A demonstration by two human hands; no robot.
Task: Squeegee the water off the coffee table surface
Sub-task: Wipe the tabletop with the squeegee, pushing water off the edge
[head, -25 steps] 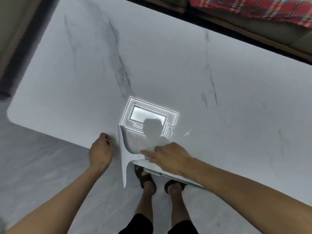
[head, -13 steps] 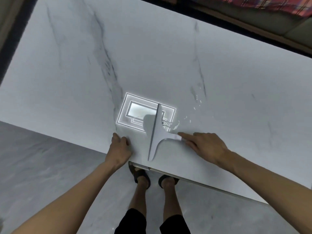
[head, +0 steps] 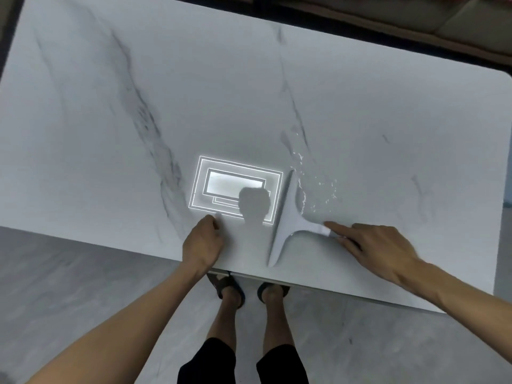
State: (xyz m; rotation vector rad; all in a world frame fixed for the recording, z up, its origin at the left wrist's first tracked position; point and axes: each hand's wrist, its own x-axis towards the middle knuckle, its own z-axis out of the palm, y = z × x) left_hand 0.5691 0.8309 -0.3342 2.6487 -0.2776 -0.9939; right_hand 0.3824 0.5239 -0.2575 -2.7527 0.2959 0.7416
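A pale grey squeegee [head: 285, 220] lies on the white marble coffee table [head: 277, 92], its long blade running away from me near the front edge. My right hand [head: 379, 249] grips the end of its short handle, index finger stretched along it. Water drops and a small puddle [head: 315, 187] glisten just right of the blade. My left hand [head: 203, 242] rests on the table's front edge, fingers curled, holding nothing.
A bright ceiling-light reflection [head: 235, 187] with my head's shadow lies left of the blade. My sandalled feet [head: 249, 289] stand on the grey floor under the front edge. A sofa [head: 443, 20] runs along the far side. The table's rounded right corner [head: 498, 79] is near.
The squeegee has gone from overhanging the front edge to standing on the table, then slid right. My right hand moved right with it; the left hand shifted onto the table edge.
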